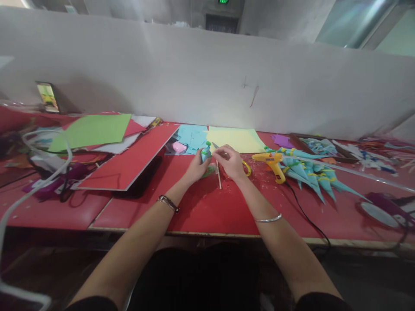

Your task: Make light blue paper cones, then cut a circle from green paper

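Note:
My left hand is closed around a small light-blue paper piece with a green ball on its top. Close beside it on the right, my right hand has its fingertips pinched together near the blue piece; a thin pointed thing shows at the fingertips, too small to name. Below the hands a thin pale stick lies on the red table. A yellow ring-shaped handle shows just right of my right hand.
A yellow glue gun with a black cord lies right of my hands, beside several blue paper cones. Leftward lie a slanted red board and green paper. Yellow paper lies behind; a phone leans against the wall.

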Tool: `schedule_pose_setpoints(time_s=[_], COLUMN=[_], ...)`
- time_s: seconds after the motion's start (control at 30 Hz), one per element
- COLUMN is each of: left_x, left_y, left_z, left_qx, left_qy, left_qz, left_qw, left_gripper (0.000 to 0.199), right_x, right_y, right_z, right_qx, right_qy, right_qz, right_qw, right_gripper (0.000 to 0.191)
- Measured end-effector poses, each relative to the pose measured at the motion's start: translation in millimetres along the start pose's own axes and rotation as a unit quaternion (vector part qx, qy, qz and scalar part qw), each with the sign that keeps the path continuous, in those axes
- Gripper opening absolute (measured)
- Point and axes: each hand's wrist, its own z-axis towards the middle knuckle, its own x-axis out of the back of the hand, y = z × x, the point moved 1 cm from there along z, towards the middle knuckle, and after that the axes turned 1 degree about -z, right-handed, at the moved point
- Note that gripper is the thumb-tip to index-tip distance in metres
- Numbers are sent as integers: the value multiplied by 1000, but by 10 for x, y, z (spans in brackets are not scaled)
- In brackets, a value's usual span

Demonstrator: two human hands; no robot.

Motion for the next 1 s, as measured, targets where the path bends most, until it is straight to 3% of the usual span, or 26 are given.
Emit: schedule_pose_setpoints(time_s=[0.43,0.7,1.0], left_x=[-41,-40,-20], left_y=[46,-7,-29], left_z=[-47,-19,-2], left_qx=[-10,-102,-106], left_qy=[-41,-13,-18], left_qz=[6,40,49], left_qw=[999,994,993], left_gripper=[45,39,41], right_x=[-43,-48,-58], right_y=[43,49,61], right_z=[-15,-15,-31], right_qx=[7,-8,-56], right_qy=[5,5,0], right_qz=[-25,-15,28], right_qw=[1000,1000,998], right_gripper=[2,2,14])
